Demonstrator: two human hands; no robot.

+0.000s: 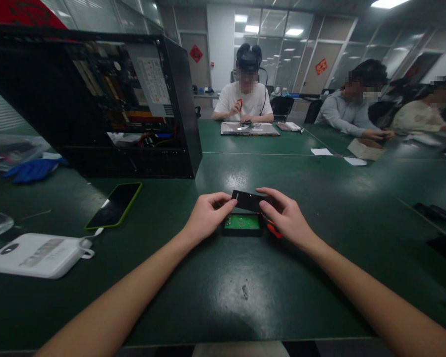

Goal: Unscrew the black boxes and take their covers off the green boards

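Between my two hands is a flat black cover (pixel 248 201), tilted just above and behind an opened black case (pixel 242 232). My left hand (pixel 212 213) pinches the cover's left end with thumb and fingers. At its right end, my right hand (pixel 284 213) grips it between thumb and forefinger. Inside the case, which rests on the table, a green circuit board (pixel 242 222) faces up. A red-handled tool (pixel 274 229) lies partly under my right hand; its kind is hidden.
On the green table (pixel 223 287), an open computer tower (pixel 171 109) stands at left, near a green-edged phone (pixel 115 206), a white power bank (pixel 37 255) and a blue glove (pixel 33 170). Opposite, a person (pixel 243 99) works over a flat panel (pixel 249 129). More people sit at right.
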